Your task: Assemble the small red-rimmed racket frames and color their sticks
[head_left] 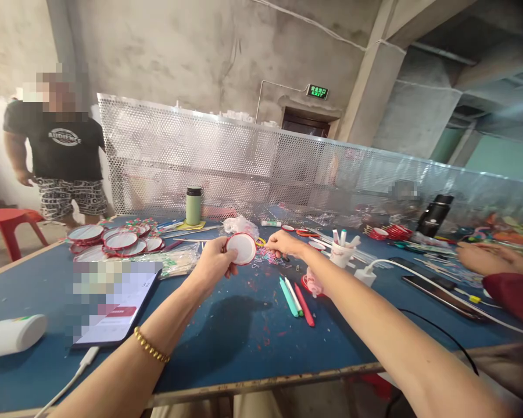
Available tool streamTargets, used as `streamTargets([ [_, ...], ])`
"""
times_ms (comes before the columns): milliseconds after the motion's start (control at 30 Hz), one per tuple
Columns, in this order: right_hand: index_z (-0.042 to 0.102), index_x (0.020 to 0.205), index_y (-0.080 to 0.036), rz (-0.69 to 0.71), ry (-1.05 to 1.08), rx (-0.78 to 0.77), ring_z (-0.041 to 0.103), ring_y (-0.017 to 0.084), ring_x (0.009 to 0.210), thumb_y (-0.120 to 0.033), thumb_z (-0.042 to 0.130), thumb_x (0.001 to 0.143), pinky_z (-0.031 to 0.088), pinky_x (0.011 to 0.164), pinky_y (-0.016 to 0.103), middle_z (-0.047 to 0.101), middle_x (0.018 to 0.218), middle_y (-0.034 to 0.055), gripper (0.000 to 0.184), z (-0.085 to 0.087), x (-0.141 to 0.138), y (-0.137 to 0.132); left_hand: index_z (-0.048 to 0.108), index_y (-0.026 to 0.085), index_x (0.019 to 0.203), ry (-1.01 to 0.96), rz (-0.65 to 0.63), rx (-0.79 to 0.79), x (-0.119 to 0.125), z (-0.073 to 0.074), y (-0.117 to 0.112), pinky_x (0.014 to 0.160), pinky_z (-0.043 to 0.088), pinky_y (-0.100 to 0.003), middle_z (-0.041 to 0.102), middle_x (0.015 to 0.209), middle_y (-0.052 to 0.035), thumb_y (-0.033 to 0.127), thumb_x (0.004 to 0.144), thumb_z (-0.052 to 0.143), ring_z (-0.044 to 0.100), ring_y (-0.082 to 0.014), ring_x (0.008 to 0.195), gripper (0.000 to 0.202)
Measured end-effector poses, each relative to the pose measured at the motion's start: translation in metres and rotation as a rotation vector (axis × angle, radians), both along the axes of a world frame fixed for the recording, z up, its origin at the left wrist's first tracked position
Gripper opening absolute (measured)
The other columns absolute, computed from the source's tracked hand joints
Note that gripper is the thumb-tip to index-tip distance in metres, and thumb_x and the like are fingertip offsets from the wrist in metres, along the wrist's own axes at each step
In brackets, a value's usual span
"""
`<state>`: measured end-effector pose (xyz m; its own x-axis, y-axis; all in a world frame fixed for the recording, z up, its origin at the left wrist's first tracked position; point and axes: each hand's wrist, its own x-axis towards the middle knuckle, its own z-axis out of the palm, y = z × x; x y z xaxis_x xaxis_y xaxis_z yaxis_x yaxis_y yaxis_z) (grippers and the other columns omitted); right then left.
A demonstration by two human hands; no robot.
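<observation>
My left hand (pixel 217 259) is raised over the blue table (pixel 226 342) and grips a round white disc with a red rim (pixel 241 248) by its left edge. My right hand (pixel 282 243) reaches past it, fingers pinched down on a scatter of small coloured pieces (pixel 265 256) on the table; what the fingers hold is too small to make out. A gold bead bracelet (pixel 150 346) sits on my left wrist. Three markers, two green and one red (pixel 296 297), lie just below my right forearm.
A pile of finished red-rimmed discs (pixel 113 238) lies at the far left, a tablet (pixel 113 305) on a cable nearer. A green flask (pixel 193 205), a cup of pens (pixel 342 251), a phone (pixel 440 293) and a co-worker's hand (pixel 483 258) are around. A person stands back left.
</observation>
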<state>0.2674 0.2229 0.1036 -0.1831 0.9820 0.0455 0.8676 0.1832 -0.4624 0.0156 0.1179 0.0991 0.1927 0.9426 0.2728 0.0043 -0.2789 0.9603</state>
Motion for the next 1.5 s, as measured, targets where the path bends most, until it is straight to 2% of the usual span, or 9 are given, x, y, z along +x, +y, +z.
streamTargets([
  [133, 0.063, 0.077, -0.016, 0.081, 0.327, -0.048, 0.043, 0.006, 0.037, -0.044, 0.069, 0.078, 0.031, 0.038, 0.017, 0.052, 0.045, -0.0056, 0.030, -0.001, 0.002, -0.009, 0.055, 0.015, 0.077, -0.009, -0.021, -0.027, 0.000, -0.004, 0.003, 0.036, 0.035, -0.019, 0.055, 0.041, 0.0017, 0.015, 0.072, 0.052, 0.049, -0.0113, 0.035, 0.006],
  [300, 0.061, 0.076, -0.015, 0.131, 0.566, 0.001, 0.043, 0.006, 0.038, -0.051, 0.072, 0.074, 0.031, 0.039, 0.019, 0.052, 0.047, -0.0058, 0.038, 0.004, -0.009, -0.045, 0.058, 0.013, 0.077, -0.018, -0.042, -0.075, -0.001, -0.009, 0.006, 0.038, 0.035, -0.019, 0.056, 0.046, 0.0012, 0.019, 0.069, 0.059, 0.052, -0.0106, 0.037, 0.010],
  [567, 0.062, 0.076, -0.013, 0.395, 0.859, -0.071, 0.044, 0.006, 0.044, -0.051, 0.072, 0.078, 0.033, 0.043, 0.020, 0.052, 0.054, -0.0041, 0.039, 0.003, -0.042, -0.096, 0.060, 0.011, 0.093, -0.137, -0.413, -0.118, -0.003, -0.003, -0.007, 0.046, 0.044, -0.021, 0.066, 0.072, -0.0053, 0.033, 0.075, 0.071, 0.059, -0.0101, 0.048, 0.032],
  [833, 0.064, 0.073, -0.014, 0.363, 0.986, -0.054, 0.038, 0.005, 0.042, -0.054, 0.075, 0.073, 0.029, 0.040, 0.020, 0.051, 0.056, -0.0039, 0.042, -0.017, -0.061, -0.100, 0.064, 0.008, 0.084, -0.092, -0.417, -0.101, -0.003, -0.006, -0.006, 0.046, 0.041, -0.020, 0.063, 0.063, -0.0044, 0.033, 0.078, 0.071, 0.054, -0.0078, 0.045, 0.027],
  [1100, 0.062, 0.087, -0.016, 0.425, 0.928, 0.010, 0.044, 0.008, 0.046, -0.057, 0.065, 0.081, 0.035, 0.046, 0.022, 0.057, 0.061, -0.0019, 0.041, -0.026, -0.063, -0.103, 0.067, 0.009, 0.082, -0.352, -0.477, -0.217, 0.002, -0.006, -0.011, 0.044, 0.039, -0.016, 0.064, 0.063, -0.0034, 0.029, 0.075, 0.077, 0.054, -0.0053, 0.045, 0.023],
  [1167, 0.059, 0.082, -0.017, 0.346, 0.858, 0.114, 0.046, 0.009, 0.049, -0.053, 0.062, 0.084, 0.036, 0.048, 0.023, 0.058, 0.062, -0.0017, 0.036, -0.029, -0.061, -0.096, 0.068, 0.010, 0.083, -0.381, -0.505, -0.235, 0.003, -0.006, -0.014, 0.044, 0.039, -0.016, 0.065, 0.064, -0.0029, 0.030, 0.073, 0.078, 0.054, -0.0051, 0.045, 0.024],
  [1267, 0.054, 0.070, -0.019, 0.084, 0.798, 0.333, 0.049, 0.012, 0.056, -0.049, 0.061, 0.082, 0.038, 0.054, 0.024, 0.058, 0.063, -0.0007, 0.033, -0.030, -0.055, -0.085, 0.067, 0.011, 0.080, -0.328, -0.565, -0.240, 0.003, -0.005, -0.018, 0.042, 0.039, -0.017, 0.065, 0.064, -0.0028, 0.032, 0.072, 0.079, 0.055, -0.0063, 0.044, 0.026],
  [1333, 0.055, 0.069, -0.019, 0.023, 0.927, 0.316, 0.051, 0.014, 0.061, -0.051, 0.062, 0.080, 0.040, 0.058, 0.025, 0.059, 0.066, 0.0009, 0.034, -0.028, -0.052, -0.084, 0.066, 0.011, 0.080, -0.266, -0.578, -0.220, 0.003, -0.005, -0.018, 0.042, 0.040, -0.018, 0.064, 0.064, -0.0030, 0.033, 0.072, 0.079, 0.054, -0.0066, 0.044, 0.027],
  [1500, 0.055, 0.070, -0.020, 0.330, 1.436, 0.043, 0.052, 0.015, 0.070, -0.046, 0.074, 0.072, 0.045, 0.069, 0.029, 0.053, 0.070, -0.0001, 0.032, -0.012, -0.059, -0.105, 0.066, 0.011, 0.085, -0.237, -0.558, -0.169, -0.001, -0.004, -0.013, 0.040, 0.035, -0.017, 0.063, 0.065, -0.0021, 0.034, 0.075, 0.076, 0.050, -0.0045, 0.041, 0.027],
])
